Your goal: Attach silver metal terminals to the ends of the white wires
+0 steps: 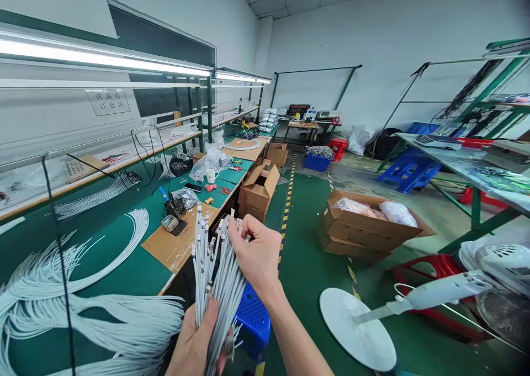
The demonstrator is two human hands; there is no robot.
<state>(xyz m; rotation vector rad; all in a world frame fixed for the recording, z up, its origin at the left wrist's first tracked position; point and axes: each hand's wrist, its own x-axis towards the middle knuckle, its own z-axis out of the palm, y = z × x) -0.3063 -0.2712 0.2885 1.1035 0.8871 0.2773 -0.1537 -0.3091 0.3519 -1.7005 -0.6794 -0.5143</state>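
My left hand (pixel 194 340) is closed around the lower part of a bundle of white cables (pixel 217 279), held upright in front of me. The connector ends fan out at the top of the bundle. My right hand (pixel 256 252) is closed in a pinch on the connector ends at the bundle's upper right. More white cables (pixel 95 315) lie in long curved heaps on the green workbench (pixel 132 271) to my left.
A brown board (pixel 178 243), tools, a cup (pixel 211 175) and bags sit further along the bench. Open cardboard boxes (pixel 366 227) (pixel 259 191) stand on the green floor. A blue stool (pixel 252 321) is below my hands. A tipped white fan (pixel 434 293) lies at right.
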